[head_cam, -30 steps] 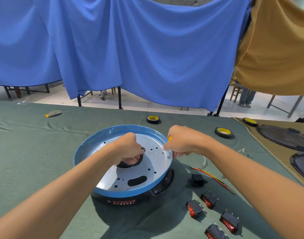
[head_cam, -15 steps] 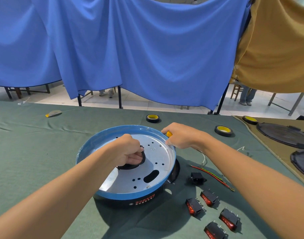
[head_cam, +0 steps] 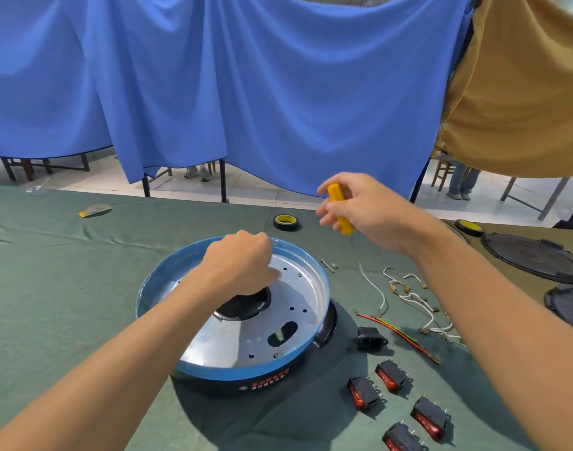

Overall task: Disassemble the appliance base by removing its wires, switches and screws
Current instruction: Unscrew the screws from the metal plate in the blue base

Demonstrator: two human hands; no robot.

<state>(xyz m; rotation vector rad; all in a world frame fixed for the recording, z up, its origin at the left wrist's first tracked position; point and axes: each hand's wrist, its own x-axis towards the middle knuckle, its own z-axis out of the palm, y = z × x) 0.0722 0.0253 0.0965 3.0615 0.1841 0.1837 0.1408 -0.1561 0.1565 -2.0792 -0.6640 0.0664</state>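
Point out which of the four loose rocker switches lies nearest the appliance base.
The leftmost switch, just right of the appliance base at its front rim; the rest sit farther right.

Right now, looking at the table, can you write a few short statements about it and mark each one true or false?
1. The right hand holds the yellow-handled screwdriver up above the green cloth. True.
2. The left hand holds a red wire. False: it reaches into the round blue-rimmed metal base, and no wire shows in it.
3. Four black rocker switches with red buttons lie on the cloth. True.
4. The white wires are plugged into the base. False: they lie loose on the cloth, to the right of the base.
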